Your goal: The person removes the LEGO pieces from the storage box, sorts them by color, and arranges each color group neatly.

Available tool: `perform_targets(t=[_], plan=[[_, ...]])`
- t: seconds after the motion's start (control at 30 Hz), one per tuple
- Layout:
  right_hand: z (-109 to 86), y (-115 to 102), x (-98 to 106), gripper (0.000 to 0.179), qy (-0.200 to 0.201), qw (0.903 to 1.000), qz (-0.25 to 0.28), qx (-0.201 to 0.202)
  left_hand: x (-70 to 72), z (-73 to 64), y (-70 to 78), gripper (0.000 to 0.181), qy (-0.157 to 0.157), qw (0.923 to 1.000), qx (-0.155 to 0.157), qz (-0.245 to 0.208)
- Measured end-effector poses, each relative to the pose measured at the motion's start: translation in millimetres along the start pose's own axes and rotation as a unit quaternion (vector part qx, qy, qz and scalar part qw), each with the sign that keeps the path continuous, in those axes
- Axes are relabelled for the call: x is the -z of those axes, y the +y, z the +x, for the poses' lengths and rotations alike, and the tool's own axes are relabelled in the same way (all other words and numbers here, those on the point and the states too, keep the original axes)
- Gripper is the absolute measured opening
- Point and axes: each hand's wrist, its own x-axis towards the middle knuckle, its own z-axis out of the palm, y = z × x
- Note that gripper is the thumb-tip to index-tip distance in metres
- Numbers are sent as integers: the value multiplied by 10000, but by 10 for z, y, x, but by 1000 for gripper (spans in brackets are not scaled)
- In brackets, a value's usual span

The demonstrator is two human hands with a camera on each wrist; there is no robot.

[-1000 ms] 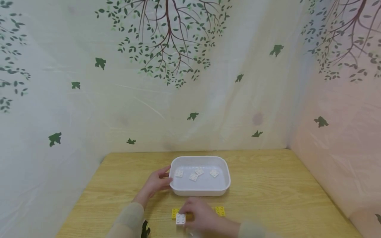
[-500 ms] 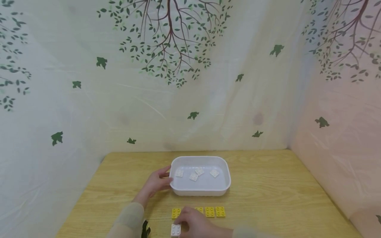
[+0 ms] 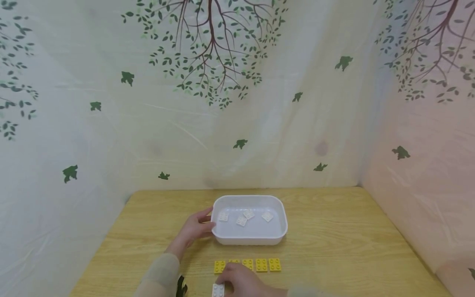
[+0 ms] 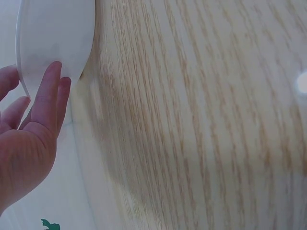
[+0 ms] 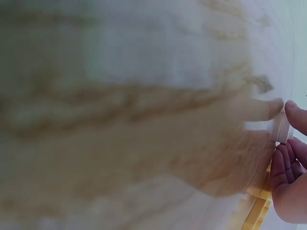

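with the right hand we pinch one white block between thumb and fingers in a narrow grip, at the lower edge of the head view, which cuts the block off. it is on the near side of the row of five yellow blocks, by the row's left end; we cannot tell whether it rests fully on the wooden table. our hand covers parts of the second and third yellow blocks from the left. with the left hand we touch the left side of the white tray, fingers fairly straight and spread against its outer wall, the grip wide. four more white blocks lie inside the tray, the middle two close together. beyond the table we see a pale backdrop printed with branches and green leaves.
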Motion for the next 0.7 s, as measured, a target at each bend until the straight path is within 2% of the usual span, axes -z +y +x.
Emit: perform_targets(t=[0.13,0.23,0.37,0.57,0.7], plan=[[3,8,-1,32,-116,9994,199,-253,1,-4,5,62,-22,10000,-26,-44],[-2,27,-1,32,-160,9966,618,-530,2,-10,12,62,-41,10000,-53,-44],[-16,64,0,30,-53,9953,823,-505,8,-3,18,62,-59,10000,-56,-36],[-44,80,30,25,440,9897,1305,-404,23,31,16,62,-74,10000,-16,26],[-31,60,111,25,804,9869,1359,-342,34,53,23,62,-90,10000,-17,7]])
